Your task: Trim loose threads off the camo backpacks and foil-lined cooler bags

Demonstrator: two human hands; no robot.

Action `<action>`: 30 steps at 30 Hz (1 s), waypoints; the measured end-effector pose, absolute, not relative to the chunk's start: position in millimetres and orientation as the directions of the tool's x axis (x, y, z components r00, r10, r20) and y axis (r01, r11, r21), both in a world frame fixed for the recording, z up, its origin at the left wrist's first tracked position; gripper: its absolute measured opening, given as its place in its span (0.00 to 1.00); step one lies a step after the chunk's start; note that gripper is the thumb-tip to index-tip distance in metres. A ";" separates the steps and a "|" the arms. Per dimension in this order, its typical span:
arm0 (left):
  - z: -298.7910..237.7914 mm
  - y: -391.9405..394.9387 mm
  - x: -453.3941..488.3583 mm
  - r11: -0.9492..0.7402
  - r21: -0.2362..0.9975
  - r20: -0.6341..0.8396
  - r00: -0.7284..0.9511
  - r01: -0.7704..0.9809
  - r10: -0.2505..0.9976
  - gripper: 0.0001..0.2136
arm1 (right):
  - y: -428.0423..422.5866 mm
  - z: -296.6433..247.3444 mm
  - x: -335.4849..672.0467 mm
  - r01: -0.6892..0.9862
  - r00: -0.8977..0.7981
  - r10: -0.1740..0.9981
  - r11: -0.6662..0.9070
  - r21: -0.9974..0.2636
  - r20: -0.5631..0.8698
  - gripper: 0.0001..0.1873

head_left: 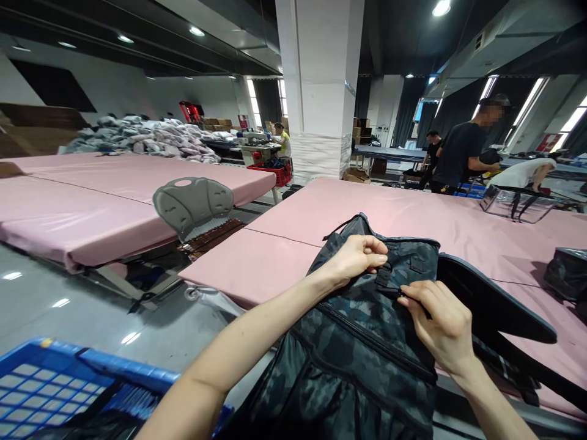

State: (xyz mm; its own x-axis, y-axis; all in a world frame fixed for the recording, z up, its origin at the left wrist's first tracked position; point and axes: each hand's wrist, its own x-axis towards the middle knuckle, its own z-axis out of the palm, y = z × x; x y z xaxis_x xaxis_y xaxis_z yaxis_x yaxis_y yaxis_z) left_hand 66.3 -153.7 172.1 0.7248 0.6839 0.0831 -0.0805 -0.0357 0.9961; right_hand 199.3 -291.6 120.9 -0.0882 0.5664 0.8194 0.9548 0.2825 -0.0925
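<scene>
A dark camouflage backpack (358, 360) lies over the near edge of a pink padded table (257, 263), its black shoulder straps (495, 305) trailing to the right. My left hand (355, 258) is closed, pinching the fabric near the top of the backpack. My right hand (440, 321) is closed too, its thumb and fingers pinching a small black part by the zipper; I cannot make out exactly what it is.
A blue plastic crate (50, 385) stands at lower left. A grey chair (195, 208) sits between two pink tables. A white pillar (318, 85) rises behind. People work at far tables on the right (463, 153). A clear bag (518, 205) and a black bag (568, 272) lie on the table.
</scene>
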 end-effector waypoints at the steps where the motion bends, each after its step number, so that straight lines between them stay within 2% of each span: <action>1: 172.4 -153.9 66.2 -0.033 0.996 0.082 0.726 -0.082 0.683 0.04 | -293.1 119.7 200.9 0.946 -0.064 0.575 0.295 -0.134 0.816 0.05; 4: 174.5 -155.8 65.7 -0.031 0.996 0.078 0.726 -0.078 0.683 0.04 | -296.7 118.6 204.1 0.945 0.022 0.573 0.256 -0.204 0.819 0.05; 7: 177.1 -157.9 65.3 -0.032 0.997 0.070 0.717 -0.066 0.694 0.04 | -297.0 120.6 204.0 0.964 0.010 0.565 0.215 -0.158 0.825 0.05; 10: 177.4 -158.4 65.2 -0.033 0.998 0.063 0.714 -0.056 0.697 0.04 | -295.9 121.7 203.6 0.956 -0.021 0.591 0.248 -0.157 0.806 0.04; 13: 175.8 -157.6 65.2 -0.030 0.998 0.059 0.716 -0.053 0.695 0.04 | -295.2 120.8 204.2 0.926 -0.010 0.635 0.297 -0.232 0.772 0.02; 15: 175.0 -157.0 65.5 -0.037 0.998 0.059 0.718 -0.047 0.694 0.04 | -294.4 120.4 203.8 0.924 0.030 0.621 0.282 -0.259 0.783 0.03; 18: 174.6 -156.5 66.4 -0.052 0.998 0.064 0.721 -0.039 0.690 0.04 | -291.9 122.3 200.6 0.951 0.031 0.585 0.233 -0.204 0.811 0.05; 21: 174.5 -157.6 65.6 -0.086 0.996 0.079 0.725 -0.028 0.684 0.04 | -290.1 125.3 196.8 0.960 -0.032 0.609 0.239 -0.145 0.793 0.03; 23: 173.5 -160.2 62.1 -0.218 0.976 0.164 0.715 -0.017 0.680 0.04 | -290.3 126.1 195.1 0.949 -0.052 0.640 0.271 -0.162 0.767 0.02; 25: 171.1 -164.3 55.6 -0.453 0.892 0.319 0.698 0.008 0.641 0.03 | -291.4 125.5 194.2 0.941 -0.034 0.646 0.279 -0.194 0.763 0.02; 27: 166.6 -168.8 46.9 -0.686 0.725 0.470 0.689 0.054 0.552 0.01 | -293.2 124.2 194.0 0.952 -0.015 0.624 0.248 -0.180 0.782 0.03; 30: 156.4 -173.8 33.5 -0.889 0.448 0.590 0.717 0.090 0.370 0.03 | -297.3 124.1 197.3 0.958 -0.061 0.673 0.246 -0.145 0.737 0.04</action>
State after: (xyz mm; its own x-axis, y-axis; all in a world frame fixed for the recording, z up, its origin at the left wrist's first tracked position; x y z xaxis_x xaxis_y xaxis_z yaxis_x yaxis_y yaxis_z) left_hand 33.5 -173.8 156.4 0.7173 0.3703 0.5903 0.0905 -0.8894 0.4481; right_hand 197.3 -297.3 124.1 -0.0612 0.6727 0.7374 0.9583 0.2462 -0.1451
